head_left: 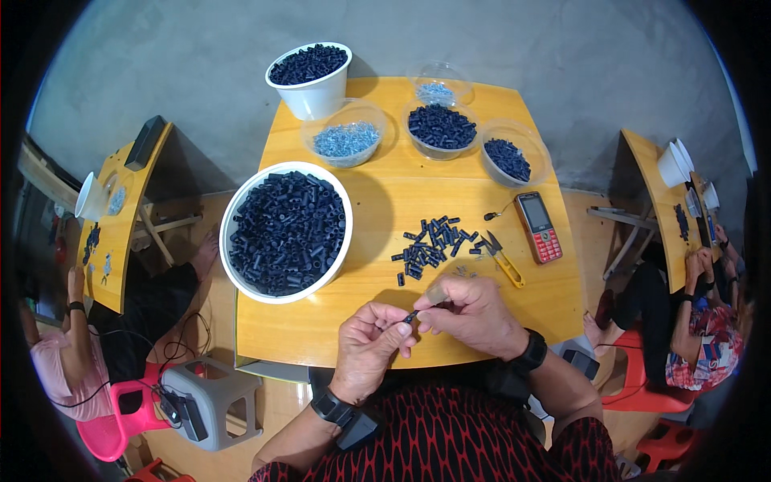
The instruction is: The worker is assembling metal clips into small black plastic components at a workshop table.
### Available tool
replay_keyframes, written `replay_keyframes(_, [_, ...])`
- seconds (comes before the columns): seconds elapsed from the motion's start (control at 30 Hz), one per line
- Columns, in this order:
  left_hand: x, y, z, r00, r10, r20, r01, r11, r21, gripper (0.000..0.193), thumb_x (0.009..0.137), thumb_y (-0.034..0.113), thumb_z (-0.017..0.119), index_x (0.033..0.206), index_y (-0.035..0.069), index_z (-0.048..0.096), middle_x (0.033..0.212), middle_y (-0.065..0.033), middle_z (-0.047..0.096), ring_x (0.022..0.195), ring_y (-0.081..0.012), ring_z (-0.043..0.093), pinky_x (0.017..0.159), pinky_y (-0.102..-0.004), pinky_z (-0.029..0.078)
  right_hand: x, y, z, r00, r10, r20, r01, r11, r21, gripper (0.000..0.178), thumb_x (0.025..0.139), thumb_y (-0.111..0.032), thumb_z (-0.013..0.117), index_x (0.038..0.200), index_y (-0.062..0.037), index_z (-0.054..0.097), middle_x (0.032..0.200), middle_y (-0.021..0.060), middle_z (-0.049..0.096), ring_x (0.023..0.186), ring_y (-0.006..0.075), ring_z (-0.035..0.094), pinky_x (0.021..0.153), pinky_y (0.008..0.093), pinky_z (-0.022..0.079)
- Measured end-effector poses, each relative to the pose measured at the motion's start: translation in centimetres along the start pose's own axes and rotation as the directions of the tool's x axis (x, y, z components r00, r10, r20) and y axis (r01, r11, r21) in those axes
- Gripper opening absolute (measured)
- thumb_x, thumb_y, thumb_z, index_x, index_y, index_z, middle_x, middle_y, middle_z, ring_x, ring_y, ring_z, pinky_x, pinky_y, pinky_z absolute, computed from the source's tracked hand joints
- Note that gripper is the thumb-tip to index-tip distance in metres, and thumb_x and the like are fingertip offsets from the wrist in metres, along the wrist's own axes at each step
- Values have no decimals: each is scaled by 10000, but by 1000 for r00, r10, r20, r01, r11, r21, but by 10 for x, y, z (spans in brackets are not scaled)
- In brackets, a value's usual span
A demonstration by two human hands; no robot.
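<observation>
My left hand (371, 345) and my right hand (475, 318) meet above the front part of the table. Between their fingertips is a small black tubular piece (409, 318), pinched from both sides; its far end is partly hidden by the fingers. A tan wrap (436, 295) covers a finger of my right hand. Just beyond the hands lies a loose pile of short black tubes (432, 251). A few tiny metal bits (463, 271) are scattered between the pile and my right hand.
A large white tub (344, 249) of black tubes stands left, another white tub (309, 100) at the far left. Clear bowls hold silvery pieces (345, 140) and black tubes (441, 126). A yellow-handled cutter (507, 267) and red phone (546, 245) lie right. People sit at both side tables.
</observation>
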State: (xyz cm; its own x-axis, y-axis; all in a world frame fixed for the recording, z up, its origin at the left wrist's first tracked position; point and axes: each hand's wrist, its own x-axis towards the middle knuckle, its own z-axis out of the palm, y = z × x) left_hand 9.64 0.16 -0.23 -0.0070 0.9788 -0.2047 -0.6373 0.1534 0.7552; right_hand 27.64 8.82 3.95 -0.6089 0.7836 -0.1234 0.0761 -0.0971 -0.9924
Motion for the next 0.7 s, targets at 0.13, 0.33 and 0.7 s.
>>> replay_keyframes(0.13, [0, 0, 1, 1000, -7, -4, 7, 1000, 2, 122, 958, 46, 664, 1059, 10, 605, 941, -137, 705, 717, -135, 670, 619, -238, 550, 1, -2, 4, 1000, -18, -14, 19, 1000, 23, 111, 892, 27, 686, 1000, 53, 686, 894, 69, 702, 794, 92, 682, 682, 241, 557])
replay_keyframes(0.33, [0, 3, 0, 1000, -24, 8, 25, 1000, -17, 139, 960, 19, 654, 1094, -3, 621, 928, -85, 700, 769, -121, 675, 632, -227, 541, 1, 9, 1, 990, -141, -15, 140, 990, -29, 130, 898, 44, 693, 1023, 21, 717, 923, 82, 686, 802, 127, 707, 680, 236, 565])
replay_keyframes(0.7, [-2, 10, 1, 997, -79, 11, 79, 997, -5, 121, 959, 28, 659, 1062, -18, 616, 977, -131, 720, 711, -109, 652, 583, -222, 523, 2, 7, 5, 934, -353, -51, 333, 915, -230, 87, 893, -2, 678, 956, -10, 738, 881, 93, 718, 810, 173, 692, 709, 292, 538])
